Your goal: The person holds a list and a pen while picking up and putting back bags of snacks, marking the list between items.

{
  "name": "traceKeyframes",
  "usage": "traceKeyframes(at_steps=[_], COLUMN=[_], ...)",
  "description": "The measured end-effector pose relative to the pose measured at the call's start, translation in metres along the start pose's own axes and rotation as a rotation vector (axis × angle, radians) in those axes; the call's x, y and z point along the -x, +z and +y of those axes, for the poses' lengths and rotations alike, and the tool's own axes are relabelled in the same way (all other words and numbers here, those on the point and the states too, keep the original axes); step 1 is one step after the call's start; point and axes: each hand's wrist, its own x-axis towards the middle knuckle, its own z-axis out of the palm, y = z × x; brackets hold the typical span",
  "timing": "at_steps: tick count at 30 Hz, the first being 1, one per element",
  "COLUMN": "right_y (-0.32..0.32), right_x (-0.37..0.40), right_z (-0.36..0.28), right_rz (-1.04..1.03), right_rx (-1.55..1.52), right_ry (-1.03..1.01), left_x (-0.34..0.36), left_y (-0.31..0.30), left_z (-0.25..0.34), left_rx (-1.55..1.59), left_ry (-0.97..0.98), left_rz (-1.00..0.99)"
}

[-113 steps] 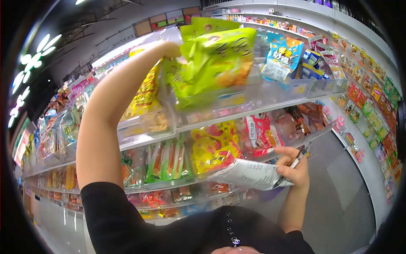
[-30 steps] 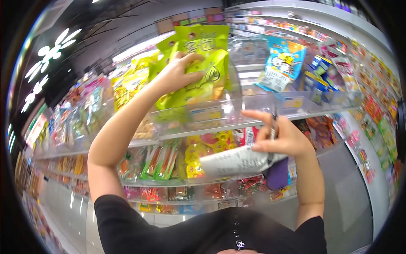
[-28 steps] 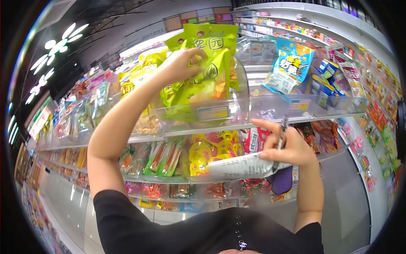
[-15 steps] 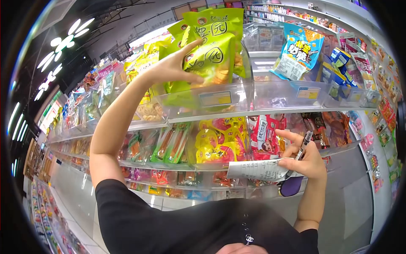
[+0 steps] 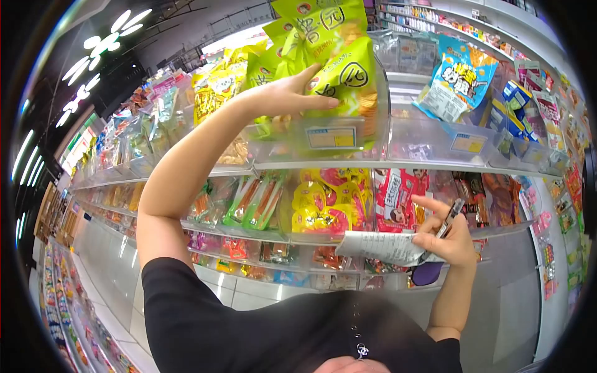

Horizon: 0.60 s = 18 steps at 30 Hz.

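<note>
My left hand (image 5: 289,98) reaches up to the green snack bags (image 5: 351,78) in the upper shelf's clear bin, thumb and index finger spread across the front bag. Its other fingers are partly hidden. Behind the front bag, more green bags stand upright. My right hand (image 5: 449,239) is closed on a pen (image 5: 453,216) and a handwritten sheet of paper (image 5: 379,247), lower right. Below the paper shows a rounded purple item (image 5: 426,274), mostly covered. A price label (image 5: 331,137) is fixed to the bin front under my left hand.
Yellow snack bags (image 5: 219,84) fill the bin to the left. A blue snack bag (image 5: 461,79) leans in the bin to the right. On the lower shelf lie yellow-and-pink packs (image 5: 329,202) and red packs (image 5: 400,198). Clear plastic bin walls edge the shelves.
My left hand has shifted right and slightly down across the green bags, and the front bag now tilts more. My right hand still holds the paper and pen. The view has shifted slightly.
</note>
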Motion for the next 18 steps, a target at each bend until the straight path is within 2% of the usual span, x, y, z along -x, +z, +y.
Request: traceKeyframes(at_steps=[3,4,5,7,10,11,13,15,17,18], right_y=[-0.003,-0.004,-0.005,-0.007,-0.008,-0.008,-0.008,-0.008,-0.008,-0.008], right_x=[0.007,0.01,0.012,0.014,0.018,0.018,0.02,0.024,0.028,0.03], right_z=[-0.003,-0.002,0.0,0.0,0.002,0.005,0.005,0.006,0.007,0.009], right_rz=[-0.003,0.006,0.017,0.024,0.024,0.031,0.042,0.05,0.06,0.077], right_rx=[-0.019,-0.013,-0.007,-0.006,-0.015,-0.013,-0.013,0.001,-0.003,-0.005], right_ry=[0.036,0.03,0.021,0.007,-0.012,-0.013,-0.004,0.011,-0.004,-0.007], left_x=[-0.025,-0.02,-0.023,-0.031,-0.024,-0.031,-0.069,-0.051,-0.065,-0.068], left_y=[-0.039,-0.055,-0.064,-0.064,-0.038,-0.03,0.0,-0.02,-0.048,-0.051], left_z=[-0.04,-0.038,-0.05,-0.062,-0.025,-0.029,-0.059,-0.031,-0.022,-0.022], left_rx=[-0.295,-0.254,-0.235,0.014,0.368,0.206,-0.038,-0.052,-0.037,-0.053], left_ry=[0.242,0.12,0.133,0.321,0.239,0.194,0.461,0.374,0.031,0.17], left_rz=[0.303,0.261,0.233,0.224,0.259,0.128,0.264,0.267,0.426,0.625])
